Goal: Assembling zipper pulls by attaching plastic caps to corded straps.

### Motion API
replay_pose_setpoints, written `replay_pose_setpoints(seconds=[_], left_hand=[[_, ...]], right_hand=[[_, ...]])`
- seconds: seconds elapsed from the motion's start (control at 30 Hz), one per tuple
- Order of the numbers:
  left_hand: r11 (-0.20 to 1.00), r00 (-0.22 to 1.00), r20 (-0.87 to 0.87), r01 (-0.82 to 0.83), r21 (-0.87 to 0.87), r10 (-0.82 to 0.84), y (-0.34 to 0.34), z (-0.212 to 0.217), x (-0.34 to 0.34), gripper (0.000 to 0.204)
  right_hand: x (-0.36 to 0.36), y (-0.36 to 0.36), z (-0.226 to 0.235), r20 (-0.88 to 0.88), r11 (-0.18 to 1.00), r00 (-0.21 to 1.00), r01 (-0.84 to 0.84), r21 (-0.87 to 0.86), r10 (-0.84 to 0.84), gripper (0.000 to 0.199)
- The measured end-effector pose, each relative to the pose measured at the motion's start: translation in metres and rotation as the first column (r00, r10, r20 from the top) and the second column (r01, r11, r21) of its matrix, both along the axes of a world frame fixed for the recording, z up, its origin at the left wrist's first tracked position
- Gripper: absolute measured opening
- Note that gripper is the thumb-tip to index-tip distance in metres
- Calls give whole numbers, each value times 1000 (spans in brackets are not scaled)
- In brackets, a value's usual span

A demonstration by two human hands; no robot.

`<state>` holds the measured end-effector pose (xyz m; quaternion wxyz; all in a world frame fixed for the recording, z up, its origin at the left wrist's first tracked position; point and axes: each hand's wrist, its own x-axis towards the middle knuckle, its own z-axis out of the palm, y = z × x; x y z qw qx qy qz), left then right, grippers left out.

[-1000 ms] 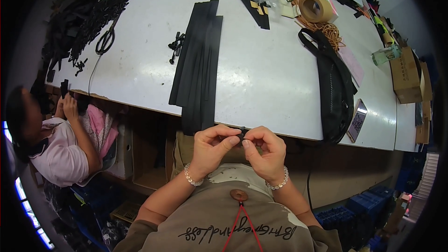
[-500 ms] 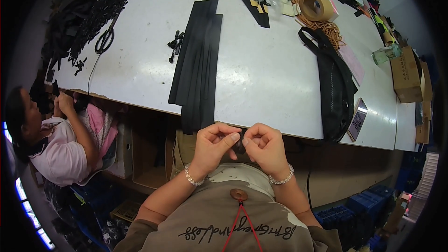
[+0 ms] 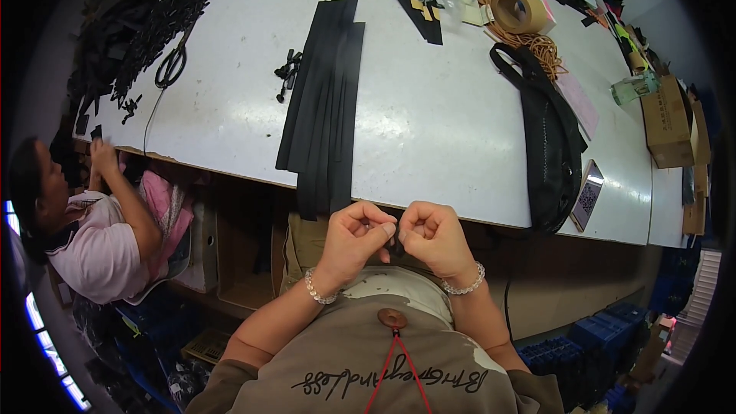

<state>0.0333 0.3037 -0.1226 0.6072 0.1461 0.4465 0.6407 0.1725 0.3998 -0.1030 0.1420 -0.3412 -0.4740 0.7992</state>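
My left hand and my right hand meet just off the front edge of the white table, fingers bent and thumbs pinched against the forefingers. Between them is something small and dark, mostly hidden by the fingertips; its kind does not show. Left of my hands, a stack of long black fabric strips lies on the table, its near end hanging over the edge. Beside the stack sits a small cluster of black pieces, too small to name surely.
A black bag and a phone lie at right. Behind them are a tape roll, brown cord and a cardboard box. Scissors and a black heap are at left, where a co-worker sits.
My hands stay nearly in place, with my left hand shifted slightly right. The co-worker's hands have moved up a little, a small black piece by them.
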Motion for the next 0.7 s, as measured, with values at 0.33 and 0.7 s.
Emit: replay_pose_setpoints(seconds=[0.33, 0.7], left_hand=[[997, 997, -12, 70, -23, -71, 0, -5, -4, 2], [1000, 998, -69, 10, -17, -11, -1, -7, -7, 8]], right_hand=[[-3, 3, 4, -5, 997, 999, -41, -70, 40, 7], [-4, -14, -12, -81, 969, 980, 163, -188, -181, 7]])
